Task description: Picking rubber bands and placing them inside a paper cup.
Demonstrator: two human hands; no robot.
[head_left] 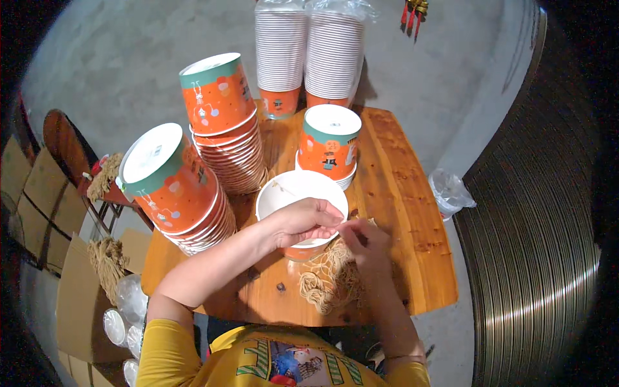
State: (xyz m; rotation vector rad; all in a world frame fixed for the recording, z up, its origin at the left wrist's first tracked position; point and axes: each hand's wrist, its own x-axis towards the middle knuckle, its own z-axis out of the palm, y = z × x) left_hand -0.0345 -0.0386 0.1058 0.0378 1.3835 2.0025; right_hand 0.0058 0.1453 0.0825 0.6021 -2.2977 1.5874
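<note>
My left hand [308,223] reaches over the front rim of an open paper bucket [278,191], white inside and orange outside. Its thumb and fingers are pinched together. The fingertips of my right hand [369,245] meet those of the left just past the bucket's right rim, also closed in a pinch. Whatever lies between them is too small to make out. Beneath both hands, a loose tangle of tan string [322,284] rests on the wooden table against the bucket's front. A few thin strands show inside the bucket.
Upside-down stacks of orange buckets stand at left [171,187], back left [222,103] and behind the open one [329,142]. Bagged stacks [281,51] rise at the back. Left of the table are a cardboard box [80,303] and string bundles [108,264]; right, a plastic-lined bin [450,193].
</note>
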